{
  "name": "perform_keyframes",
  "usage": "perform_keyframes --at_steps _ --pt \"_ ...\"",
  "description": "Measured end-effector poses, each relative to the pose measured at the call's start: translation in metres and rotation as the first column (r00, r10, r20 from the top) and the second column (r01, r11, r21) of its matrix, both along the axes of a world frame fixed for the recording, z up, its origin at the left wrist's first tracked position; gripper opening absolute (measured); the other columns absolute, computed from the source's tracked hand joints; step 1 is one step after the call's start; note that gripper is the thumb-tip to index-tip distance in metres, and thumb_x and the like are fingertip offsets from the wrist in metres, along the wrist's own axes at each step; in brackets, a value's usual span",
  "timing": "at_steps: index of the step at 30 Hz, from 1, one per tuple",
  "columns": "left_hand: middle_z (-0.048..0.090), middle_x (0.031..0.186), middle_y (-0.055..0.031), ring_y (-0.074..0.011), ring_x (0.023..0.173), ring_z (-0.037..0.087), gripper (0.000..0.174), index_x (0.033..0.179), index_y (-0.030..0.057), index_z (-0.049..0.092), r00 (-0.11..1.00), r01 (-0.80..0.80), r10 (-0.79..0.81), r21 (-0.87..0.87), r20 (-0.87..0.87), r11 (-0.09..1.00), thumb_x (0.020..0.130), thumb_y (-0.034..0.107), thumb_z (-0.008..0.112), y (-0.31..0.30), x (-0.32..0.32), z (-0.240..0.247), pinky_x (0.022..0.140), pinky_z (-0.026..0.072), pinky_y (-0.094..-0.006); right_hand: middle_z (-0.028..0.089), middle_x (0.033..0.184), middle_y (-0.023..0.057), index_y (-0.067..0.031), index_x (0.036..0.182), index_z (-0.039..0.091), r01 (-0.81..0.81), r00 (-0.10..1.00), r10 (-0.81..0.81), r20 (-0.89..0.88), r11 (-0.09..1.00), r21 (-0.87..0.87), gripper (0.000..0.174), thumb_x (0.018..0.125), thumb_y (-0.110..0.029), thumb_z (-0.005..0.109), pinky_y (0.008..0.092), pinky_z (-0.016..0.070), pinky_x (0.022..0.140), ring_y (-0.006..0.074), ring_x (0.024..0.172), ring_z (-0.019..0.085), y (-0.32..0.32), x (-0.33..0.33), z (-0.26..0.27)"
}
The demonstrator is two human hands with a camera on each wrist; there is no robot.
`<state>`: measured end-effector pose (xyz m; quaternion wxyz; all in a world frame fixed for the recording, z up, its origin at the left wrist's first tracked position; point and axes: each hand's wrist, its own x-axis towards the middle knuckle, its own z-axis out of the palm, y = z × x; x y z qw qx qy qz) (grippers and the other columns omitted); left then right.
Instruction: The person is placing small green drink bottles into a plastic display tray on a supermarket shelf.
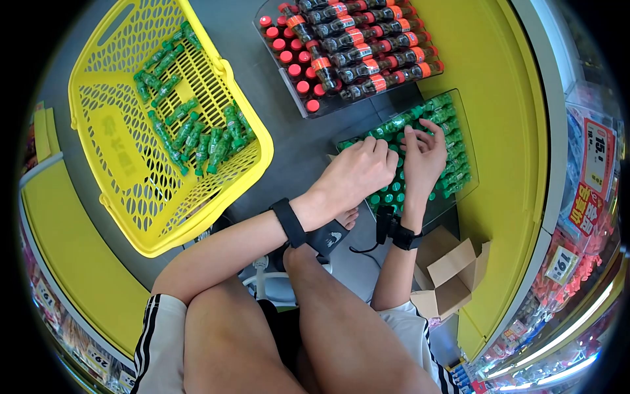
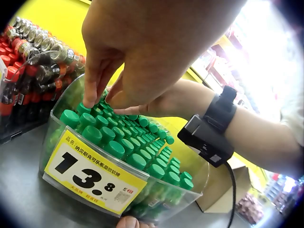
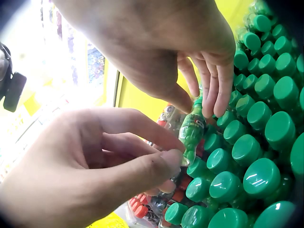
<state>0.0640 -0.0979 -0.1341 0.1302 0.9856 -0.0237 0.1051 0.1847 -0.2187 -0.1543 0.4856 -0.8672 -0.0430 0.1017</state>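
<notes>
Both hands meet over a clear bin [image 2: 199, 194] packed with small green bottles [image 1: 456, 151] with green caps. One green bottle [image 3: 192, 130] lies across the bottle tops at the bin's far end. At its base end, my left hand [image 1: 361, 167] pinches it with thumb and forefinger [image 3: 142, 128]. My right hand [image 1: 425, 154] has its thumb and fingers around the cap end of the same bottle. In the left wrist view, the left hand's back hides most of that bottle.
A yellow basket [image 1: 246, 174] with several green bottles stands at the left. Beyond the bin, cola-coloured bottles [image 1: 357, 52] lie stacked beside red-capped ones. An open cardboard box [image 1: 453, 269] sits near the right forearm, beside the yellow shelf base [image 1: 512, 131]. A price card [image 2: 92, 173] fronts the bin.
</notes>
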Motion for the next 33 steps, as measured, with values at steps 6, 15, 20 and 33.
perform_keyframes --at_steps 6,15,20,33 --pt "0.063 0.088 -0.0057 -0.0182 0.087 0.067 0.022 0.094 0.0038 0.068 0.997 0.002 -0.001 -0.009 0.073 1.000 0.074 0.010 0.076 0.009 -0.002 0.032 0.075 0.0595 -0.0280 0.078 0.092 0.0069 -0.0019 0.114 0.076 -0.189 0.979 0.190 0.071 0.982 -0.019 0.016 0.102 -0.013 0.079 0.0290 0.0568 0.074 0.0126 0.080 0.071 -0.001 -0.004 0.027" --pt "0.065 0.091 -0.0052 -0.0171 0.088 0.065 0.023 0.096 0.0023 0.071 0.978 -0.172 0.174 -0.031 0.117 0.985 0.075 0.013 0.076 0.040 -0.029 0.103 0.070 0.0572 -0.0246 0.078 0.110 0.0203 0.0042 0.114 0.073 -0.685 0.643 0.738 0.206 0.674 -0.277 0.029 0.085 0.001 0.075 0.0400 0.0602 0.084 0.0383 0.095 0.076 0.030 -0.036 0.104" --pt "0.060 0.090 -0.0046 -0.0181 0.089 0.064 0.028 0.100 0.0039 0.066 0.959 -0.255 0.265 -0.103 0.100 0.961 0.075 0.012 0.077 0.068 -0.054 0.125 0.070 0.0567 -0.0263 0.076 0.110 0.0230 0.0066 0.110 0.072 -0.733 0.590 0.800 0.108 0.587 -0.344 0.028 0.083 0.002 0.075 0.0449 0.0591 0.083 0.0453 0.099 0.073 0.058 -0.057 0.132" --pt "0.061 0.117 -0.0190 -0.0362 0.114 0.064 0.041 0.121 -0.0064 0.059 0.873 -0.479 0.487 -0.246 -0.032 0.843 0.082 -0.004 0.072 0.171 -0.122 0.111 0.088 0.0652 -0.0400 0.071 0.094 0.0148 -0.0009 0.109 0.072 -0.865 0.416 0.900 0.129 0.435 -0.248 0.014 0.095 -0.001 0.076 0.0425 0.0570 0.073 0.0323 0.082 0.072 0.171 -0.110 0.175"
